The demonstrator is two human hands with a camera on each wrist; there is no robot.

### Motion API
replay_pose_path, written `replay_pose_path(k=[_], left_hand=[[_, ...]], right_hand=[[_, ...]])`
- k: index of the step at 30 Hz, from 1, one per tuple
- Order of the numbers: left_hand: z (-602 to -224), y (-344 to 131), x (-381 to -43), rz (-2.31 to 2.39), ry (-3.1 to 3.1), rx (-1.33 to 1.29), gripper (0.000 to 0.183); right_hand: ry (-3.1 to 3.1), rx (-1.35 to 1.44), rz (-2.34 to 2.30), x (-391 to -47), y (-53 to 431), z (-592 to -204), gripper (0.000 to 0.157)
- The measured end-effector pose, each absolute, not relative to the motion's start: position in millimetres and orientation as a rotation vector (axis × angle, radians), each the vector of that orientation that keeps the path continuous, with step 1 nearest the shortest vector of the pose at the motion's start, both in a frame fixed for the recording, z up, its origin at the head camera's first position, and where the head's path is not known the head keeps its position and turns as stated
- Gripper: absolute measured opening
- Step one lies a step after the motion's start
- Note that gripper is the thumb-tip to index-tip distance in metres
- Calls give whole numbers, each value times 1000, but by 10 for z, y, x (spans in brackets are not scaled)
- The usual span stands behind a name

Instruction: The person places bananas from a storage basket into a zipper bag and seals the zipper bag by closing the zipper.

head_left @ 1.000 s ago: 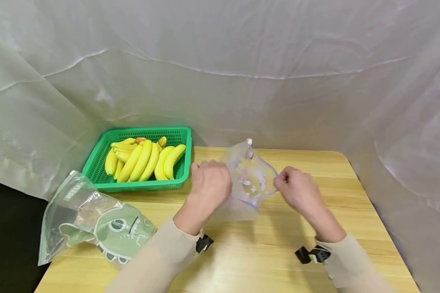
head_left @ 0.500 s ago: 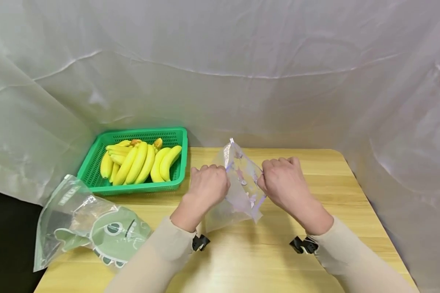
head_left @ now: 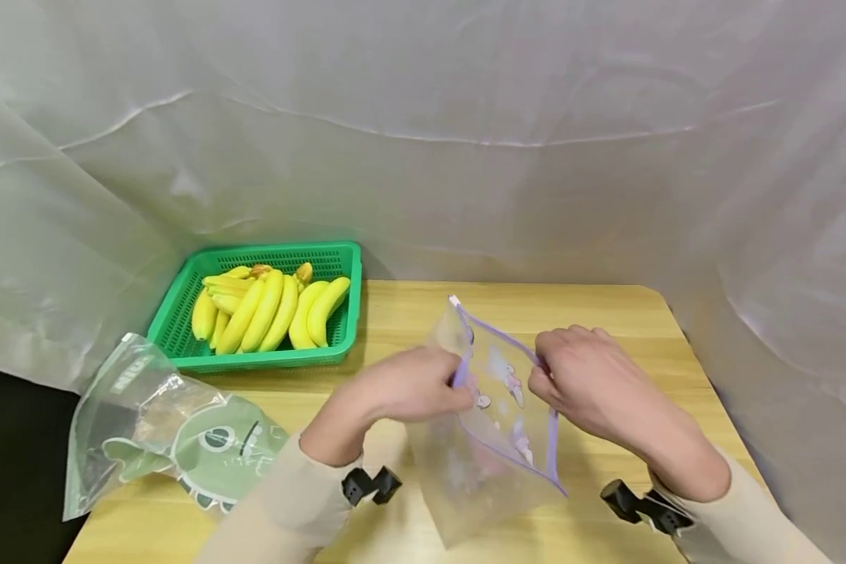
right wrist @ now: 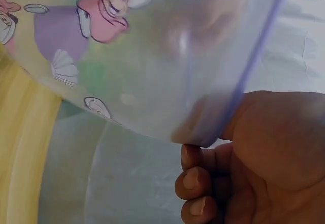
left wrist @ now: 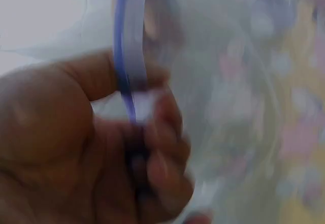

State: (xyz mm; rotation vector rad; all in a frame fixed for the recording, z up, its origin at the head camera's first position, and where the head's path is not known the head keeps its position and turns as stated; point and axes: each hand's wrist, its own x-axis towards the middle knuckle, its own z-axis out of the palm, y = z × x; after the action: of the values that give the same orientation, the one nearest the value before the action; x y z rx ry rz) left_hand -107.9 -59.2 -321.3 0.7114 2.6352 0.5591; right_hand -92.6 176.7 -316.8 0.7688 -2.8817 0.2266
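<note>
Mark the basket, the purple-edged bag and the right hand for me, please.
Basket point(head_left: 254, 359): head view, on its front rim.
Purple-edged bag point(head_left: 468, 474): head view, on its clear wall below the mouth.
Right hand point(head_left: 592, 385): head view, on its back.

Soft, even light in the head view; dimmer wrist views.
Glare whitens the table at the lower middle; glints dot the green bag at left. In the left wrist view, the left hand is dark and blurred; in the right, the right hand is shaded, the clear bag sharper.
</note>
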Motion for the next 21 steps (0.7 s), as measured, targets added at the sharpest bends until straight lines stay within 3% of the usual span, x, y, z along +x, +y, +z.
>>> replay_pose_path(k=[13,21], left_hand=[[-3598,-665,-1527,176,3006,8,17],[-3580,-566,-1419,346,3025,250,20]], right_hand=[[-2845,821,95,-1211,1797,-3625,31],[-2857,731,257,-1274,1743,-3718,39]])
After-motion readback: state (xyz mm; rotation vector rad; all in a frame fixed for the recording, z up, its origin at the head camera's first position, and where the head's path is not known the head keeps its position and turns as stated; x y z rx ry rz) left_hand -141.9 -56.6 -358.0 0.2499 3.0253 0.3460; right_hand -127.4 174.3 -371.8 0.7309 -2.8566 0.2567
